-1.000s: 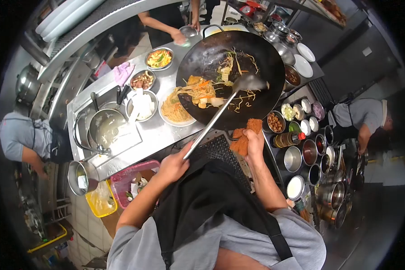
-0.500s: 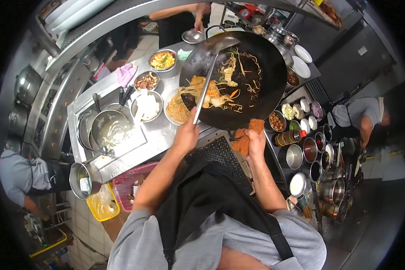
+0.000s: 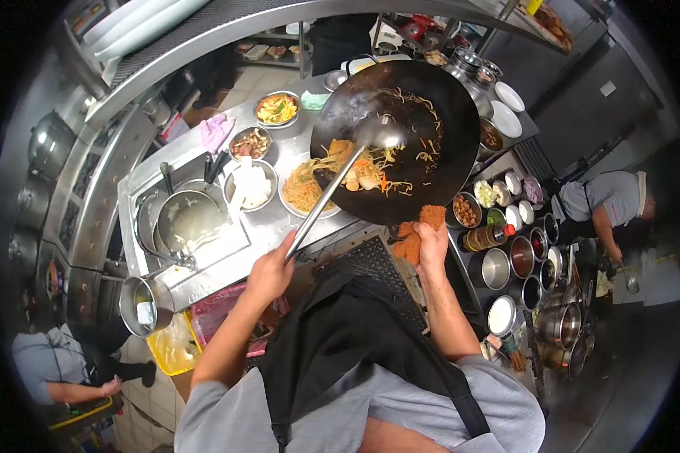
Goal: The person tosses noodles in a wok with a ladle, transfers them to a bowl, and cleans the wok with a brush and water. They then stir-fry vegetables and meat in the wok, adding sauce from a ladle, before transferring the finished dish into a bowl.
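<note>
My left hand (image 3: pixel 269 272) is closed round the long handle of a metal wok ladle (image 3: pixel 321 209), whose bowl lies inside the black wok (image 3: pixel 438 98). My right hand (image 3: pixel 431 245) grips an orange-brown cloth (image 3: pixel 408 248) at the wok's near edge; whether a handle is inside the cloth is hidden. The wok is tilted towards a white plate (image 3: pixel 319 217) at its left. Noodles (image 3: pixel 304 189) are heaped on that plate. More noodles with vegetables (image 3: pixel 366 174) lie at the wok's left rim, and thin strands stick to its far and right inner wall.
Left of the plate stand a bowl of white pieces (image 3: pixel 251 189), bowls of cut vegetables (image 3: pixel 276 109) and brown pieces (image 3: pixel 249 143), and a sunken pot (image 3: pixel 193 219). Sauce and ingredient containers (image 3: pixel 521 253) crowd the right. Co-workers (image 3: pixel 604 200) (image 3: pixel 57 366) stand at both sides.
My left hand has drawn back towards me and left, and the ladle's bowl has come from the wok's far rim to its middle. More food sits at the left rim. A far person's hand has left view.
</note>
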`<state>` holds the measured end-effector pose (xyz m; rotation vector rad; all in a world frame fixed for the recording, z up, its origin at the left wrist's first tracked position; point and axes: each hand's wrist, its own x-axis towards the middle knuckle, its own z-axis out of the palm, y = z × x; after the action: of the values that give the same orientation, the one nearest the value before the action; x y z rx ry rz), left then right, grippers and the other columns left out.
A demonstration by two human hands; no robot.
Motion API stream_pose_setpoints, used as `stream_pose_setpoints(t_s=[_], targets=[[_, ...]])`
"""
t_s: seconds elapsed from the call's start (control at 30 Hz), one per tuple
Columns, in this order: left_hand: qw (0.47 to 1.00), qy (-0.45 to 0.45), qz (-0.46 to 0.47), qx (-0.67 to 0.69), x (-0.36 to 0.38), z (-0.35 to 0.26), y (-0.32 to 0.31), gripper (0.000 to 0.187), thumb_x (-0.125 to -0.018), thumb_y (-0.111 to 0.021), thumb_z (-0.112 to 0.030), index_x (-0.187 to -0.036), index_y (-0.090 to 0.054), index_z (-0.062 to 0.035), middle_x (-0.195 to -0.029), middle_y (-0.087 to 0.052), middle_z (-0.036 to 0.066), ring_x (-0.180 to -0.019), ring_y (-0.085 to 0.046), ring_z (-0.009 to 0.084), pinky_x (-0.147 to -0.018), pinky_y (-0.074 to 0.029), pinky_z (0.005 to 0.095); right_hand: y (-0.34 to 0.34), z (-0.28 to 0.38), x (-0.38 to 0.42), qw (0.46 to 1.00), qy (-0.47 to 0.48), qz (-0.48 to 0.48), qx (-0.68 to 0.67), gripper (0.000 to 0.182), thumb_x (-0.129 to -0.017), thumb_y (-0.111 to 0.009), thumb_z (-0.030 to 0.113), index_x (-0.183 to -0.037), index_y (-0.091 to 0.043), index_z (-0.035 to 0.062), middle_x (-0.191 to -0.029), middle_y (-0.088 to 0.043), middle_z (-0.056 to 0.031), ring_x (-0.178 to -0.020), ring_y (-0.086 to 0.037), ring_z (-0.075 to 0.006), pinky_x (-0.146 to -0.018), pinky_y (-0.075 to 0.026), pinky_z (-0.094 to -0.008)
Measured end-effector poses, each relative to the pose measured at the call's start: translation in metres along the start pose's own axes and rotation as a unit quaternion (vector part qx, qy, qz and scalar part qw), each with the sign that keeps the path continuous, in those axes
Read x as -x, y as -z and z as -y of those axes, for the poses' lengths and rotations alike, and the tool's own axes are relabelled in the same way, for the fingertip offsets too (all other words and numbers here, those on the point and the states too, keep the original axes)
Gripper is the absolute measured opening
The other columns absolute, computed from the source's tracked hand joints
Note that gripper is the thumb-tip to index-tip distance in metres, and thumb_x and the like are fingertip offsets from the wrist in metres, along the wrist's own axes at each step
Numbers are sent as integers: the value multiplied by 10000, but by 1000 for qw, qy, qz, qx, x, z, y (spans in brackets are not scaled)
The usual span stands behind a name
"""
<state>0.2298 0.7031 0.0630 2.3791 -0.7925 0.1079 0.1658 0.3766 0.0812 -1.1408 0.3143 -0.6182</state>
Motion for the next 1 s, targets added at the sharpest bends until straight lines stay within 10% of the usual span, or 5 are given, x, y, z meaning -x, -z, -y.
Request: stream_pose_setpoints(t_s=[0.2, 0.4, 1.0], targets=[[996, 39, -37, 77, -42, -12, -53, 728, -797, -607, -46, -1470, -377, -204, -799, -651, 244, -746, -631, 442, -671, -490, 525, -2, 1, 1, 1000, 21, 5, 10, 423, -771, -512, -15, -1194, -511, -9, -1051, -587, -70, -936, -598, -182, -824, -493, -316], [993, 14, 19, -113, 52, 33, 30, 721, -750, -643, -52, -1426, -473, -237, -743, -628, 148, -674, -630, 362, -630, -515, 482, -3, -1, -5, 999, 8, -14, 33, 430, -773, -515, -29, -1202, -520, -16, -1088, -599, -70, -962, -598, -182, -858, -484, -313], [986, 140, 76, 54, 28, 31, 93, 633, -792, -575, -33, -1414, -471, -96, -1029, -658, 267, -929, -666, 381, -847, -511, 405, -13, -15, -26, 994, 68, -2, 89, 306, -790, -571, 2, -1096, -559, -9, -991, -624, -55, -856, -605, -155, -786, -495, -304]])
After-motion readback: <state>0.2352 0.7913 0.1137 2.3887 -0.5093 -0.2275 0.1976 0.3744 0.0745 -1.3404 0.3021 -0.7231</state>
